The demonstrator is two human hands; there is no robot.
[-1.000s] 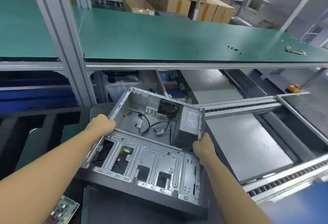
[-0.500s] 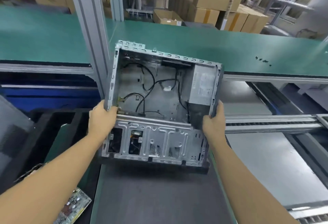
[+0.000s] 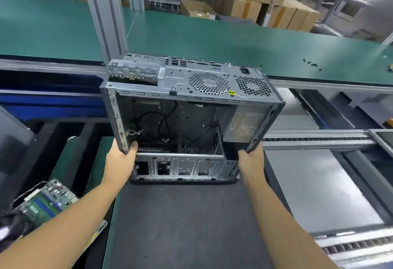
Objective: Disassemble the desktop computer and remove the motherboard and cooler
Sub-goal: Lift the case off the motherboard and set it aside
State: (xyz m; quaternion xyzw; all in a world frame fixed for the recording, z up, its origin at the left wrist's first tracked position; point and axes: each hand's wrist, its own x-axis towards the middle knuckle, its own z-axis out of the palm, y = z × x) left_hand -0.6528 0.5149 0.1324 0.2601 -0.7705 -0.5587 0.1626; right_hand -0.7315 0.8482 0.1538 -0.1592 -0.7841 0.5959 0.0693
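Left hand (image 3: pixel 122 158) and right hand (image 3: pixel 252 158) grip the emptied case (image 3: pixel 187 107); motherboard (image 3: pixel 45 201) out. Next: set case aside, steadily.

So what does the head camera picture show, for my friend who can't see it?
Two bare hands, left hand and right hand, hold an open metal computer case over a dark mat. Only cables and a power supply show inside; a circuit board lies at left.
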